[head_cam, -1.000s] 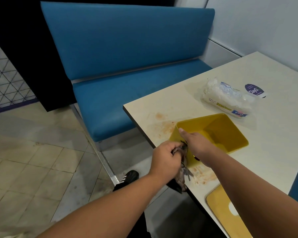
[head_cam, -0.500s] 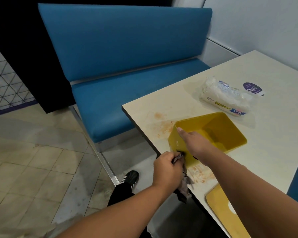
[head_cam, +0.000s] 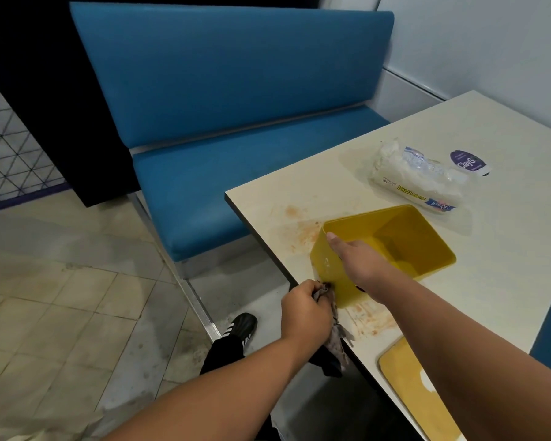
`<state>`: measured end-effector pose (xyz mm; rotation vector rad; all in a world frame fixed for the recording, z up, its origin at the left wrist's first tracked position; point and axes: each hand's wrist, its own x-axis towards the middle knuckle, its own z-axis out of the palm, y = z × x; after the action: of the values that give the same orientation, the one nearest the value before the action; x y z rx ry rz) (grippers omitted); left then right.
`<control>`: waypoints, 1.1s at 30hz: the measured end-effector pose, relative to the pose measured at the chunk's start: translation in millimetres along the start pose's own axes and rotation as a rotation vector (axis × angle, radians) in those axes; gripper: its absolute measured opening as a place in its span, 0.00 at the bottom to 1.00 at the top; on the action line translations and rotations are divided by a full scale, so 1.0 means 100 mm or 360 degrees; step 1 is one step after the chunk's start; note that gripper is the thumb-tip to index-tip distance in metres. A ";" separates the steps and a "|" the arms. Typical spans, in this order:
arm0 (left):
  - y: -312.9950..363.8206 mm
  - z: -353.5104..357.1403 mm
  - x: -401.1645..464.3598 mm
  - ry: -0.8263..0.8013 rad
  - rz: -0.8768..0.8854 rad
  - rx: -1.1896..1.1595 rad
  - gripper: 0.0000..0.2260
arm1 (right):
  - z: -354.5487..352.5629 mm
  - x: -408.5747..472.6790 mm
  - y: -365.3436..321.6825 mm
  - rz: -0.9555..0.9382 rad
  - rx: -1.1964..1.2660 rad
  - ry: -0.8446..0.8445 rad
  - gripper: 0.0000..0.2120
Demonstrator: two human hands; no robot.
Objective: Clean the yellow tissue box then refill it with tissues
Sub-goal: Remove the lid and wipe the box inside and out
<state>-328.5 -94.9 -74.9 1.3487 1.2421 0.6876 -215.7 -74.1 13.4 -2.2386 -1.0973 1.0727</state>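
The yellow box sits open on the stained surface near its corner. The right hand grips the box's near rim, while the left hand presses a bunched rag against its outer wall. A pack of tissues lies beyond, a yellow lid nearer.

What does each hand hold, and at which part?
The left hand grips a grey crumpled cloth by its upper end. The right hand holds the open yellow plastic tissue box at its near rim.

bare table lies between tissue pack and yellow box.
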 end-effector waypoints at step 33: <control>0.28 -0.13 0.42 0.0201 -0.0133 0.0191 0.06 | 0.00 0.02 0.01 -0.0029 -0.0021 -0.0014 0.25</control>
<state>-321.2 -47.2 -56.6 1.3593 1.4525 0.6561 -214.5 -73.3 12.0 -2.2320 -1.1296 1.0715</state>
